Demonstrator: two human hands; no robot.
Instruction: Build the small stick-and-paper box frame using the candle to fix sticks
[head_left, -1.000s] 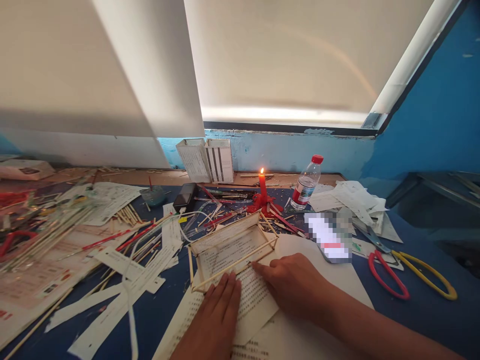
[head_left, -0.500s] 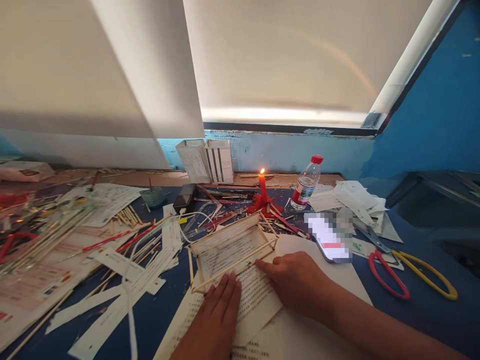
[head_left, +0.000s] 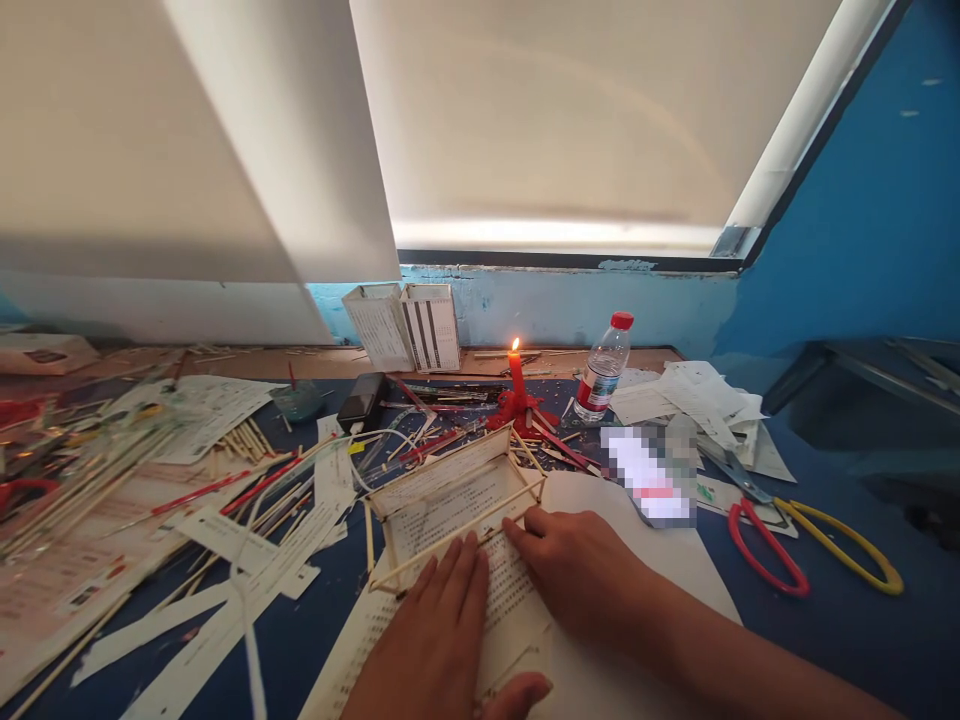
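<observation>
Left hand lies open and flat, fingers spread, tips on the near rail of a small wooden stick frame. Right hand is loosely curled, gripping nothing, fingertips beside the same rail. The frame rests on printed paper, mid-table. A lit red candle stands at 12 o'clock beyond it; red-and-yellow-handled scissors lie at 3 o'clock.

The left hand, right hand and right forearm are all bare.
</observation>
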